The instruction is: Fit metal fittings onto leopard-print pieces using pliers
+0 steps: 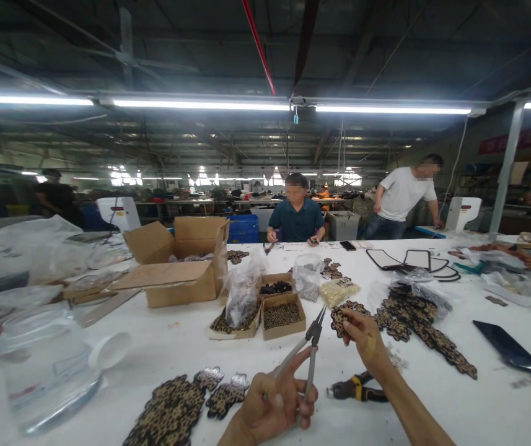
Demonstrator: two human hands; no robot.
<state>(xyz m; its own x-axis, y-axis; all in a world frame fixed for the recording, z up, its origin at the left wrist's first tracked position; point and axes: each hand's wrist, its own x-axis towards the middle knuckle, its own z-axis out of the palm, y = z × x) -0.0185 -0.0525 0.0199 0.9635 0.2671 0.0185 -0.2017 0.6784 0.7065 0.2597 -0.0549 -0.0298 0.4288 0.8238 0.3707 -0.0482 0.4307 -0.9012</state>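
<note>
My left hand (277,396) is closed around the grey handles of slim-nosed pliers (314,332), whose tips point up and away. Between the thumb and fingers of my right hand (362,337) is a leopard-print patch (338,319) with a scalloped dark edge. The plier tips are just left of the patch; whether they touch it I cannot tell. Below my right hand, black-and-yellow pliers (359,389) lie on the white table. A pile of similar patches (167,409) lies left of my left hand, and another pile (418,316) spreads to the right.
Ahead stand a small carton (286,332) of brass-coloured bits, a bag of pale yellow pieces (339,291) and a large cardboard box (179,291). A clear plastic jug (46,371) is at left, a dark phone-like slab (509,347) at right. A co-worker (297,217) sits opposite.
</note>
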